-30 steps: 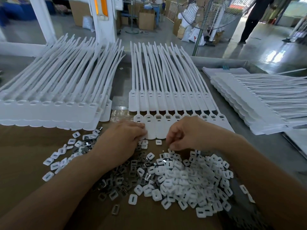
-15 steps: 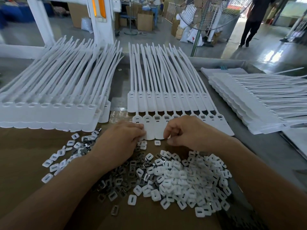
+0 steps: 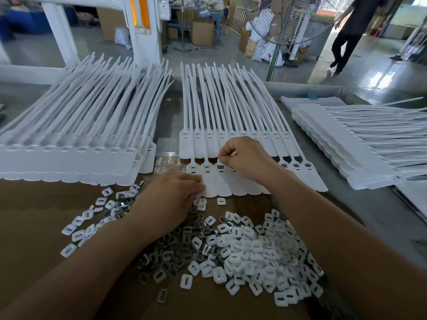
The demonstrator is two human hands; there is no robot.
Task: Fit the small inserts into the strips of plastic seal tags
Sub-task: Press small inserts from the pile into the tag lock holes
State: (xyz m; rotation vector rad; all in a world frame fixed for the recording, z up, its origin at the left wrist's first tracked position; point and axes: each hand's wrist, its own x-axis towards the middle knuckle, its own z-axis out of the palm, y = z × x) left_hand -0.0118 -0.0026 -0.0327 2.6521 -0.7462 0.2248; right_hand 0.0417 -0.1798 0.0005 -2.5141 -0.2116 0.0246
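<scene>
- The right hand (image 3: 248,158) hid most of the tiny insert (image 3: 219,160) it pinched.
- The left hand (image 3: 171,199) covered one corner of the strip (image 3: 221,185).
- The walking person (image 3: 353,31) was cut off at the top.
- The right stack (image 3: 369,146) ran off the edge.

We see bright, even daylight entering from the upper right, glare on the floor (image 3: 381,77), edges bowed, background slightly soft.

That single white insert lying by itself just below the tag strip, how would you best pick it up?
I'd pinch the lone white insert across its two outer edges, coming straight down from above. It lies flat on the brown cardboard, apart from the pile, so its sides look free.
</scene>
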